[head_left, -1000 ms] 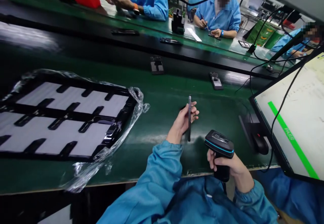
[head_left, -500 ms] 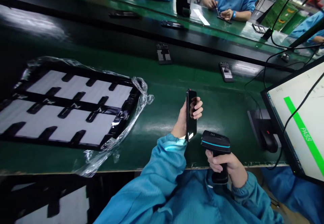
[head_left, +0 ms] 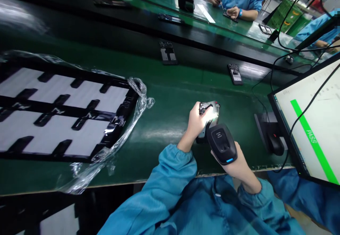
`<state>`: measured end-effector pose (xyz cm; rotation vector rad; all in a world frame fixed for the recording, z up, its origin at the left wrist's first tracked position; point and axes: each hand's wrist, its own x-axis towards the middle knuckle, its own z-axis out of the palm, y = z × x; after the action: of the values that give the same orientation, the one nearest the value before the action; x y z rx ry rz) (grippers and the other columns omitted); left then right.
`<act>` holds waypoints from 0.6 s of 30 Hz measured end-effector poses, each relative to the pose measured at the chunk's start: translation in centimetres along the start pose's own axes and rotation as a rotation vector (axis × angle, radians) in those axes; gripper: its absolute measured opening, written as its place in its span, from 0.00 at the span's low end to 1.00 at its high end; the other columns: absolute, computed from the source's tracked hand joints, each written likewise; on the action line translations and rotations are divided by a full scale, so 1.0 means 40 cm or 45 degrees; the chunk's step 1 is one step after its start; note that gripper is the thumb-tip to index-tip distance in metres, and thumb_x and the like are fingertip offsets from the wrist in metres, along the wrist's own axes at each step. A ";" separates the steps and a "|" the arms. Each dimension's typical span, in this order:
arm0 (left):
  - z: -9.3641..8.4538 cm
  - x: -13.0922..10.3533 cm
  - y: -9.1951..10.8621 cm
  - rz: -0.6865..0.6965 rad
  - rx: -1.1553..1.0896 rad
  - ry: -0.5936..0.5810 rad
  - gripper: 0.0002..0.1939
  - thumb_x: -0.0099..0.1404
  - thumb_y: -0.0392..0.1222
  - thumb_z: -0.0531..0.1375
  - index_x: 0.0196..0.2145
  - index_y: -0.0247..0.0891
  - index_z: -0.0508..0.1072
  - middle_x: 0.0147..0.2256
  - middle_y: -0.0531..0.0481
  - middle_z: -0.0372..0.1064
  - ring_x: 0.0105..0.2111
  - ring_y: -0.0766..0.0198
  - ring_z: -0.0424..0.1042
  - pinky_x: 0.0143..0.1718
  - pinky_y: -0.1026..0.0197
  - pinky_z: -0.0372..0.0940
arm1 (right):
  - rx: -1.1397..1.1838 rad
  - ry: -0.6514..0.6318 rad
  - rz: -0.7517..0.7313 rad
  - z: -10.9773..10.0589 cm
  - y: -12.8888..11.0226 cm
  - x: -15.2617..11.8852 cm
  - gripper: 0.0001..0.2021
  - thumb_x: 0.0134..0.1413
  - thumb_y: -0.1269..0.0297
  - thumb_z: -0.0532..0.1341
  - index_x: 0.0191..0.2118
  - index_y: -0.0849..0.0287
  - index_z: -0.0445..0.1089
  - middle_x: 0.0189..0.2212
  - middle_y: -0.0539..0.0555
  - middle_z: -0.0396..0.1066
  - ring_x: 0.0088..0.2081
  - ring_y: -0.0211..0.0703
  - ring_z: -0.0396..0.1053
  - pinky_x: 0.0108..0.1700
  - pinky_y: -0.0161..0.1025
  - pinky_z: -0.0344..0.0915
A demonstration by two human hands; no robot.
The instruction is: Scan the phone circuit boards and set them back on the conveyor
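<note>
Your left hand has its fingers clamped on the phone, over the green table; before, the phone showed its dark screen side, now its open inner side faces up, brightly lit; your right hand has tipped the scanner toward it, the fingers closed on the scanner but mostly hidden; the scanner now covers the phone's near right part.

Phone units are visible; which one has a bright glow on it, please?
The unit in the wearer's left hand, by the scanner; the other units show no such glow.
</note>
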<state>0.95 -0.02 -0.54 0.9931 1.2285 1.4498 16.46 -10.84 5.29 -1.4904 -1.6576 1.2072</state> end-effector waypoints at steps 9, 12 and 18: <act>0.008 -0.012 0.007 0.001 0.106 0.078 0.14 0.62 0.50 0.62 0.30 0.39 0.64 0.26 0.56 0.62 0.26 0.69 0.62 0.29 0.67 0.56 | -0.081 0.055 0.096 0.014 0.016 0.011 0.08 0.39 0.75 0.64 0.26 0.60 0.65 0.21 0.47 0.64 0.25 0.38 0.60 0.27 0.35 0.58; 0.006 -0.014 0.003 0.030 0.090 0.105 0.16 0.64 0.53 0.61 0.30 0.39 0.63 0.25 0.56 0.61 0.26 0.68 0.61 0.30 0.66 0.55 | -0.019 0.021 0.097 0.010 0.011 0.000 0.07 0.40 0.75 0.65 0.27 0.60 0.66 0.22 0.49 0.66 0.26 0.39 0.61 0.28 0.37 0.60; -0.003 -0.023 0.011 0.074 0.050 0.093 0.18 0.72 0.53 0.49 0.28 0.41 0.60 0.24 0.55 0.57 0.25 0.67 0.58 0.29 0.63 0.53 | -0.024 -0.005 -0.075 0.031 -0.067 0.040 0.09 0.40 0.75 0.65 0.30 0.59 0.68 0.25 0.50 0.70 0.28 0.43 0.67 0.32 0.38 0.65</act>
<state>0.94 -0.97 -0.11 1.0177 1.2948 1.5240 13.90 -9.47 6.97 -1.4412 -1.7080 1.1671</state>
